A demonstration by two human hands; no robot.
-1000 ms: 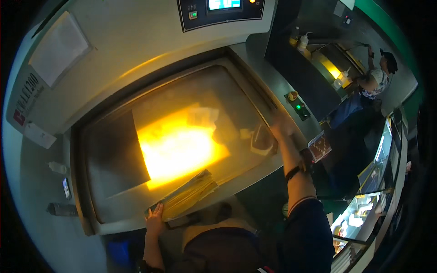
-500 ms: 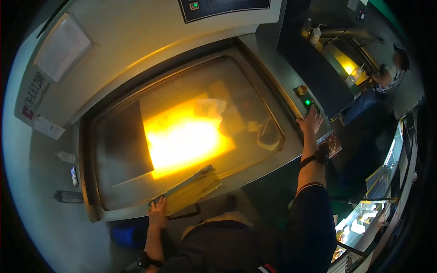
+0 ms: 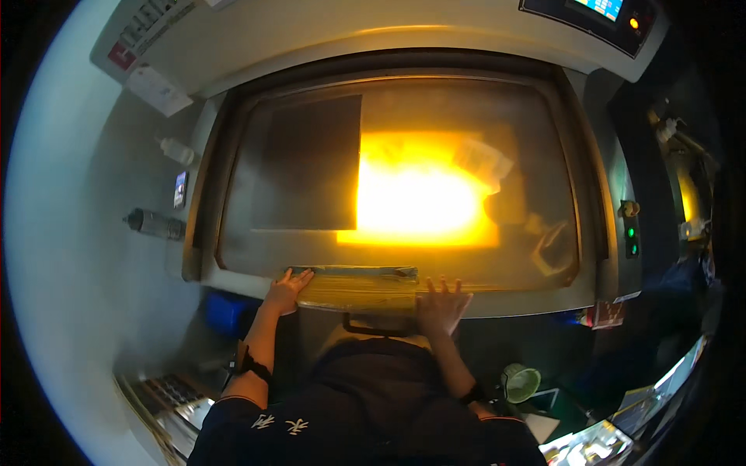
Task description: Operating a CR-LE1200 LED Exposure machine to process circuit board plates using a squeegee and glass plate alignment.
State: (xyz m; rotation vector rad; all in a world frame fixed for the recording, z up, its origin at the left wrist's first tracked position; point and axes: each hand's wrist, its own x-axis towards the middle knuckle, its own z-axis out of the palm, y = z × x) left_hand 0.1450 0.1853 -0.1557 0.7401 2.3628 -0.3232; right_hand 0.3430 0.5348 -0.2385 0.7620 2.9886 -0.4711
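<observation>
In front of me, a flat bar or board wrapped in yellow (image 3: 357,289) lies along the front edge of a machine's framed, see-through cover (image 3: 303,252). My left hand (image 3: 286,293) rests on the bar's left end, fingers stretched over it. At its right end is my right hand (image 3: 443,307), fingers spread and pointing away from me. Whether its thumb side touches the bar, I cannot tell. Bright yellow light (image 3: 420,194) shines through the cover. A dark rectangular sheet (image 3: 315,163) lies left of the glow, and a pale sheet (image 3: 483,161) on its right.
A black handle (image 3: 377,330) juts out below the bar. Two green-lit buttons and a knob sit on a side panel (image 3: 631,231). Left stand a white squeeze bottle (image 3: 177,151), a phone (image 3: 181,190) and a clear bottle (image 3: 155,224). A green bucket (image 3: 521,383) is behind me on the right.
My right hand has left the green-lit button on the side panel and come to the bar's right end. My left hand stays at the left end. The view has turned and shifted.
</observation>
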